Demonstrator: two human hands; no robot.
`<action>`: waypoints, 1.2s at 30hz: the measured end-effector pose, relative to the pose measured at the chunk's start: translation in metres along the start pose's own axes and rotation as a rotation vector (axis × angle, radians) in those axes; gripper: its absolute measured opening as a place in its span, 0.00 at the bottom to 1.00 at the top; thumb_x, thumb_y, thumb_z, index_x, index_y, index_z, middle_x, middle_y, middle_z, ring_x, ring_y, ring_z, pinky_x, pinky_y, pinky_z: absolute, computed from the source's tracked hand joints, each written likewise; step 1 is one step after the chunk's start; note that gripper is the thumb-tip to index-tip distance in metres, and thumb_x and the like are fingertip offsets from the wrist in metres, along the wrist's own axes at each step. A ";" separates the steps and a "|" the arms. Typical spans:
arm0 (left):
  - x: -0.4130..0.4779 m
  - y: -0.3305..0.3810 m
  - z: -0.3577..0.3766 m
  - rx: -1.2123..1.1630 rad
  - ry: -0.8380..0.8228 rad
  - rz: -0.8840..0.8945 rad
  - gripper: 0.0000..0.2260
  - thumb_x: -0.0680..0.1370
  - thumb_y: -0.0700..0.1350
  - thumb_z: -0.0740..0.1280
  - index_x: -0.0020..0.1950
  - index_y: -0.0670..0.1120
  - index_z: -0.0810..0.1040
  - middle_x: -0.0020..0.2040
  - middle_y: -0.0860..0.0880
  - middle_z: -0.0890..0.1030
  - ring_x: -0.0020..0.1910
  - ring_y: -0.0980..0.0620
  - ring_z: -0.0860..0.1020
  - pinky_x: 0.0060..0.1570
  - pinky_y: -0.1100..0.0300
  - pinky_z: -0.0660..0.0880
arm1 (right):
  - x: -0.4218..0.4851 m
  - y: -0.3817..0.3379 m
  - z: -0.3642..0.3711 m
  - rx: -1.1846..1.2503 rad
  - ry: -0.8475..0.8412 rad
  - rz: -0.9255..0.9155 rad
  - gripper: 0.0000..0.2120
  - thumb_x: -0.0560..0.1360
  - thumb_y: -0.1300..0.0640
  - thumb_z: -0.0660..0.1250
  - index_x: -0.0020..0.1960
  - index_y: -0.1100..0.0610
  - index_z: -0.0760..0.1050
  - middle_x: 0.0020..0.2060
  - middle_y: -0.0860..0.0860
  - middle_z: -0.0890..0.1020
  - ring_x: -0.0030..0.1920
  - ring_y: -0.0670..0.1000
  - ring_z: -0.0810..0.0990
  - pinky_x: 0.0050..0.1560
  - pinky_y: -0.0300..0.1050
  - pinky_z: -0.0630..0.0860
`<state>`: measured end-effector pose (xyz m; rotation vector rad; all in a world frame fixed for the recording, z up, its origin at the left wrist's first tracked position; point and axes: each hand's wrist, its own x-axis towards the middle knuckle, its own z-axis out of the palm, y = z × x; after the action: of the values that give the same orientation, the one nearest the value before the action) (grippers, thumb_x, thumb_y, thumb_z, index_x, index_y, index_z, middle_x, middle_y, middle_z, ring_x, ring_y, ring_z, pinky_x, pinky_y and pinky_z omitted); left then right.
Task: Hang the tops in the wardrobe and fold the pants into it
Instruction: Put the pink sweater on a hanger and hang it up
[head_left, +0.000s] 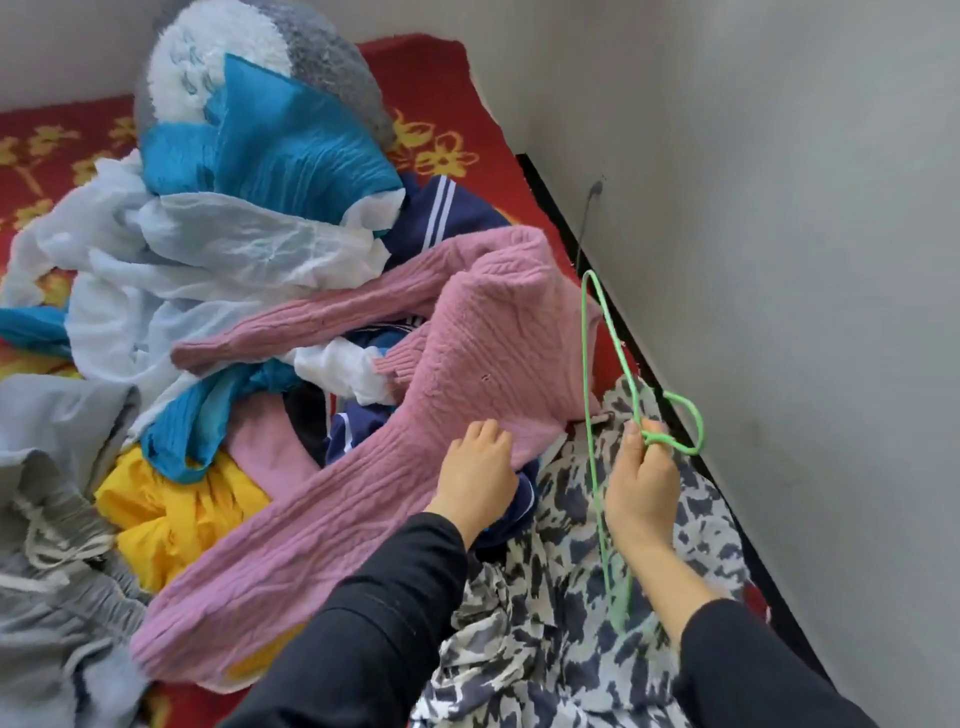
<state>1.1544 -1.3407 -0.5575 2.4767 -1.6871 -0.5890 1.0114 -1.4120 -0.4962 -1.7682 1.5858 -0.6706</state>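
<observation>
Right hand (641, 480) pinches the green wire hanger (587, 364) just under its hook, frame standing upright over the blotchy patterned fabric (545, 649); left hand (478, 470) curls its fingers into the pink sweater (467, 353); that one's sprawled across the clothes pile (182, 270) on the red bedspread (431, 67).

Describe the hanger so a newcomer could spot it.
Find the red floral bed against the grey wall, then the bed's right edge beside the pink sweater. There the right hand pinches a thin wire hanger by its hook's neck, above black-and-white patterned fabric; it is the only bright green, rigid outline among soft clothes.
</observation>
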 end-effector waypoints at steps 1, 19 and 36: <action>0.010 0.006 0.009 0.039 -0.012 0.022 0.14 0.75 0.41 0.60 0.61 0.43 0.71 0.65 0.45 0.69 0.65 0.44 0.66 0.55 0.52 0.68 | 0.006 0.009 -0.003 0.007 0.021 0.035 0.13 0.83 0.53 0.52 0.45 0.55 0.70 0.27 0.50 0.71 0.28 0.48 0.70 0.28 0.41 0.62; -0.009 -0.041 -0.077 -1.051 -0.719 0.030 0.08 0.73 0.48 0.71 0.33 0.51 0.83 0.34 0.56 0.77 0.38 0.60 0.73 0.48 0.65 0.66 | 0.034 0.013 0.041 0.450 -0.216 0.862 0.43 0.64 0.30 0.70 0.65 0.61 0.72 0.61 0.54 0.77 0.60 0.58 0.76 0.64 0.55 0.72; -0.063 -0.005 -0.181 -0.806 0.018 -0.256 0.08 0.78 0.43 0.63 0.50 0.44 0.81 0.45 0.45 0.82 0.41 0.47 0.80 0.42 0.58 0.76 | -0.028 -0.077 -0.064 0.864 -0.497 0.591 0.16 0.48 0.67 0.67 0.36 0.60 0.75 0.32 0.56 0.76 0.35 0.56 0.75 0.40 0.46 0.73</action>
<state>1.2038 -1.3074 -0.3757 2.0639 -0.8521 -1.0161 1.0100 -1.3898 -0.3949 -0.6991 1.1161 -0.4588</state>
